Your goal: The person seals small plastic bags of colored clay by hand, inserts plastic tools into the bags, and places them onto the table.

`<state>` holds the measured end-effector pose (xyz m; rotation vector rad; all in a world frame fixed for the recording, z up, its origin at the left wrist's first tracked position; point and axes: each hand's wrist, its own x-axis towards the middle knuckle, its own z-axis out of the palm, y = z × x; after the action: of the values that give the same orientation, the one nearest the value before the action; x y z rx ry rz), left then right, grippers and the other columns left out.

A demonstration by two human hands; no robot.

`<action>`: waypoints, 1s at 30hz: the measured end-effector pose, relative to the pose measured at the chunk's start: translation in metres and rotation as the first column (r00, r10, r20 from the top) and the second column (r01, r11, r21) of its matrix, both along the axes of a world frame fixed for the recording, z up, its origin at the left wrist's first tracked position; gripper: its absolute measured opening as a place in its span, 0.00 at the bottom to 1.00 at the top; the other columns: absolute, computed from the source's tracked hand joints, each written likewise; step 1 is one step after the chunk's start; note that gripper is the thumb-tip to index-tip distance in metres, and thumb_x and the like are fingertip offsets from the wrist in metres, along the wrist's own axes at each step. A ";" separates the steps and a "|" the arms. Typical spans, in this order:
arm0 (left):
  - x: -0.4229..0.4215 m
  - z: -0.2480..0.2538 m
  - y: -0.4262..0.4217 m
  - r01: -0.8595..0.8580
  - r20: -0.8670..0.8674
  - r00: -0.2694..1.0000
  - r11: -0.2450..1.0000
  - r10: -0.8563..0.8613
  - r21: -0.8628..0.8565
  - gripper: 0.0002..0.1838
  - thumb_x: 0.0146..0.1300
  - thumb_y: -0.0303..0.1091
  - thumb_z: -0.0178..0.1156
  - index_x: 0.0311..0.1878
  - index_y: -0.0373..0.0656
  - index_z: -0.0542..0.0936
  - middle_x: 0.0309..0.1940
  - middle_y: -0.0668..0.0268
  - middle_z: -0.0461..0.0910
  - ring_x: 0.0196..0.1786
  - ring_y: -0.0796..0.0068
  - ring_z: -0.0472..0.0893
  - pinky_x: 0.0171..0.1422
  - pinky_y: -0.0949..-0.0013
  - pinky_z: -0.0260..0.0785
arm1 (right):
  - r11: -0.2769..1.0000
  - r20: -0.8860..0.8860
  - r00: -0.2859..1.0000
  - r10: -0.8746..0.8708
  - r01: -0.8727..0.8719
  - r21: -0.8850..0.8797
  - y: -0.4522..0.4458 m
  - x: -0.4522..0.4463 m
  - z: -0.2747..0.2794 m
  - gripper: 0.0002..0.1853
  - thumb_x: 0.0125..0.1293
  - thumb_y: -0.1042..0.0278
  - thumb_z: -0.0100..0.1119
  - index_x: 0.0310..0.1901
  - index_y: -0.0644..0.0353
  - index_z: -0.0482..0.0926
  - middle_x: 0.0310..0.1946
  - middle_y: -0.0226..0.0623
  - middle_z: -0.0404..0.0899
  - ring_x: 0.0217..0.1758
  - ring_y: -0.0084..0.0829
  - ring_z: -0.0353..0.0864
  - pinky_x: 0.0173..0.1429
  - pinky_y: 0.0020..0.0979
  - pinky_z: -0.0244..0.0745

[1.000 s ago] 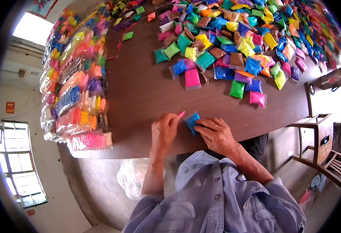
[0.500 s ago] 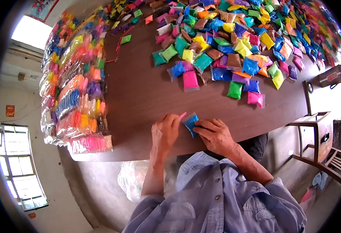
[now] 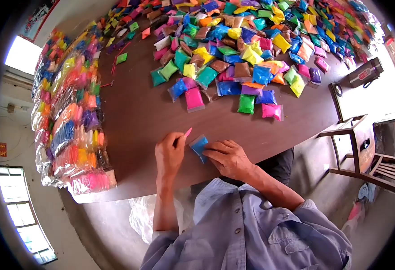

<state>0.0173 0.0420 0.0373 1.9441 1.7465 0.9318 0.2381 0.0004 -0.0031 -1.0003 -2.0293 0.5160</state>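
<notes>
A: In the head view, where is the blue packet (image 3: 199,146)?
B: On the person's side of the pile of packets (image 3: 242,67), apart from it, over the brown table (image 3: 139,117).
A: And the right hand (image 3: 230,158)?
B: It's nearer the person than the pile. Thumb and fingers are drawn together on the blue packet's right-hand edge, pinching it.
A: What about the left hand (image 3: 169,153)?
B: Also on the person's side of the pile, further left. The fingers are curled almost into a fist around a pink stick (image 3: 188,132), whose tip pokes out near the blue packet without touching it. Most of the stick is hidden, so I can't tell its full shape.
A: What sits around the pile?
B: Left of it, rows of bagged bundles (image 3: 67,135) in many colours. Right of it, a dark flask (image 3: 366,73). To the right and closer to the person than the pile, a wooden stool (image 3: 350,144) stands beyond the table's edge.
</notes>
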 end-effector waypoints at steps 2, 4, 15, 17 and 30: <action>-0.001 -0.003 -0.012 -0.029 0.067 0.997 0.997 0.033 -0.065 0.07 0.69 0.31 0.68 0.41 0.37 0.86 0.29 0.59 0.86 0.31 0.69 0.84 0.39 0.66 0.76 | 0.999 -0.094 0.995 -0.037 0.036 -0.009 0.002 0.000 0.000 0.15 0.60 0.77 0.72 0.50 0.55 0.87 0.53 0.36 0.86 0.50 0.42 0.87 0.52 0.41 0.82; -0.004 -0.008 -0.024 -0.095 0.127 0.986 0.990 0.108 -0.108 0.08 0.70 0.31 0.68 0.41 0.35 0.87 0.25 0.67 0.83 0.30 0.82 0.78 0.36 0.72 0.72 | 0.999 -0.194 0.979 -0.053 0.050 -0.018 0.002 -0.003 0.003 0.14 0.61 0.79 0.71 0.49 0.57 0.86 0.51 0.38 0.86 0.47 0.44 0.87 0.49 0.41 0.83; 0.050 -0.016 -0.040 -0.111 0.332 0.935 0.991 0.128 -0.071 0.06 0.70 0.28 0.68 0.44 0.35 0.87 0.30 0.62 0.86 0.33 0.80 0.82 0.40 0.71 0.75 | 0.958 -0.231 0.945 -0.233 0.183 -0.220 -0.007 0.005 0.026 0.22 0.63 0.79 0.68 0.59 0.61 0.80 0.46 0.49 0.83 0.46 0.54 0.86 0.48 0.44 0.83; 0.058 -0.017 -0.038 -0.071 0.356 0.930 0.994 0.096 -0.083 0.06 0.69 0.28 0.69 0.44 0.35 0.87 0.30 0.60 0.86 0.33 0.78 0.82 0.39 0.70 0.75 | 0.951 -0.096 0.964 -0.249 0.224 -0.214 -0.013 0.013 0.028 0.22 0.61 0.77 0.69 0.59 0.60 0.81 0.47 0.48 0.83 0.47 0.53 0.86 0.49 0.45 0.83; 0.064 -0.015 -0.031 0.138 0.020 0.990 0.990 -0.138 0.042 0.03 0.69 0.32 0.69 0.42 0.45 0.86 0.36 0.58 0.85 0.35 0.49 0.86 0.36 0.55 0.78 | 0.967 0.041 0.967 -0.251 0.252 -0.028 -0.017 0.028 0.014 0.17 0.56 0.76 0.73 0.50 0.56 0.87 0.51 0.37 0.83 0.47 0.43 0.85 0.49 0.40 0.82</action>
<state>0.0813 0.0113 0.0225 2.0427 1.5696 0.9431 0.2663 -0.0168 0.0114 -1.2748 -1.8948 0.3984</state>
